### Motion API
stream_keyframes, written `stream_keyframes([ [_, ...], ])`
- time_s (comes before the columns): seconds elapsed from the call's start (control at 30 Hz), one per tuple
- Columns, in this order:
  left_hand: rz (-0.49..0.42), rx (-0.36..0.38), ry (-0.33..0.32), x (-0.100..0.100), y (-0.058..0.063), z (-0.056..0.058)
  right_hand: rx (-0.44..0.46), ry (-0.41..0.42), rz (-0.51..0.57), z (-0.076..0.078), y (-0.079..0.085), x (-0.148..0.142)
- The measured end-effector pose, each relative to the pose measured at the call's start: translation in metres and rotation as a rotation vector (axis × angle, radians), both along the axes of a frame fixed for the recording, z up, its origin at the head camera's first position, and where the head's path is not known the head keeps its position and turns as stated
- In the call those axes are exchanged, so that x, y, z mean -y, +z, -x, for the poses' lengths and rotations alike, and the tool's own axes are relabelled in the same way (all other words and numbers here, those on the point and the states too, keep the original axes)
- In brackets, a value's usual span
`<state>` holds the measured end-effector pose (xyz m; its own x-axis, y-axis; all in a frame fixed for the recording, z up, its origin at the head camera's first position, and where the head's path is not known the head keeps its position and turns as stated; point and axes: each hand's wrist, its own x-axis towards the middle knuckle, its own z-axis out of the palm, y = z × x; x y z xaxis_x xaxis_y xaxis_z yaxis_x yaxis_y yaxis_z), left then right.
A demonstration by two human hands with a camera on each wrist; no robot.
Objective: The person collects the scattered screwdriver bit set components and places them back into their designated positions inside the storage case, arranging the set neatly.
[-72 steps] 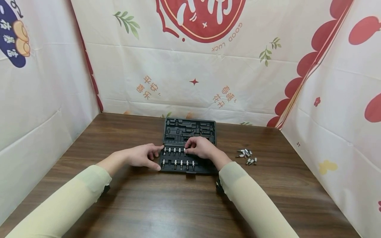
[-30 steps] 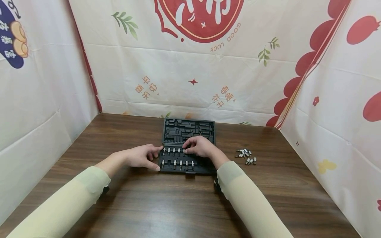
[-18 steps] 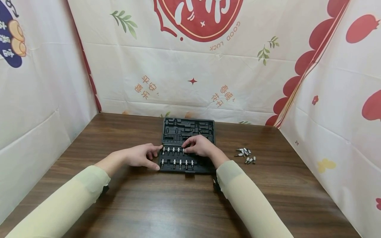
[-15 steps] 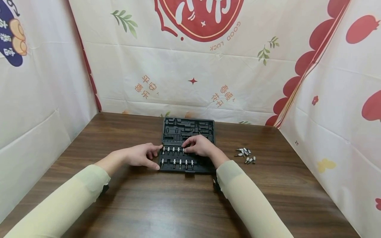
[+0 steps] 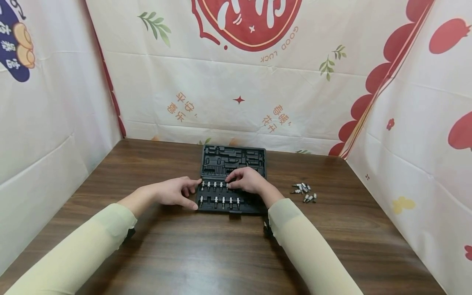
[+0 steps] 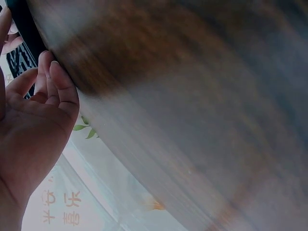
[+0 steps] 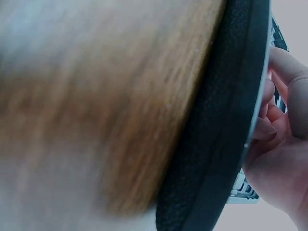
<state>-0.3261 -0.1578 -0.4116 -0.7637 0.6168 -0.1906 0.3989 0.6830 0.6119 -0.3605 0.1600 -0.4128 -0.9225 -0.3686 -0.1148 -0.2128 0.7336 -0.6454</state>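
Observation:
A black plastic socket case (image 5: pixel 254 209) lies unfolded on the table, its moulded lid (image 5: pixel 234 155) laid back. Silver bit sockets sit in two rows in the near half: an upper row (image 5: pixel 215 185) and a lower row (image 5: pixel 223 202) with a gap near its left end. My right hand (image 5: pixel 248 181) pinches a bit socket (image 5: pixel 227 186) at the right end of the upper row; the fingers partly cover it. My left hand (image 5: pixel 173 192) touches the case's left edge, thumb and index finger spread apart. In the right wrist view, the case wall (image 7: pixel 216 115) hides some fingertips.
Loose bit sockets lie in two small groups right of the case, one farther back (image 5: pixel 303 188) and one nearer (image 5: pixel 309 198). The brown wood-grain table (image 5: pixel 206 254) is bounded by printed cloth walls (image 5: pixel 221 78) at the back and sides.
The hands stay almost still; the right fingers keep to the same slot with the bit socket. The head view has shifted slightly. The case and loose sockets stay put.

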Motion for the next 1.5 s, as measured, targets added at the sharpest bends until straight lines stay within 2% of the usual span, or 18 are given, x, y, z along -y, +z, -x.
stream_keyframes([
  [0.53,-0.009,0.002,-0.015,0.001,-0.001,0.001,-0.012,0.049,0.121,-0.004,0.008,-0.014],
  [0.93,-0.021,0.003,-0.023,0.002,-0.001,0.0,-0.018,0.035,0.197,-0.024,0.025,-0.043],
  [1.17,-0.018,0.005,-0.023,0.001,0.003,-0.002,-0.021,-0.026,0.228,-0.042,0.027,-0.079],
  [1.5,-0.014,0.003,-0.025,0.001,0.003,-0.003,-0.053,-0.144,0.228,-0.057,0.027,-0.154],
])
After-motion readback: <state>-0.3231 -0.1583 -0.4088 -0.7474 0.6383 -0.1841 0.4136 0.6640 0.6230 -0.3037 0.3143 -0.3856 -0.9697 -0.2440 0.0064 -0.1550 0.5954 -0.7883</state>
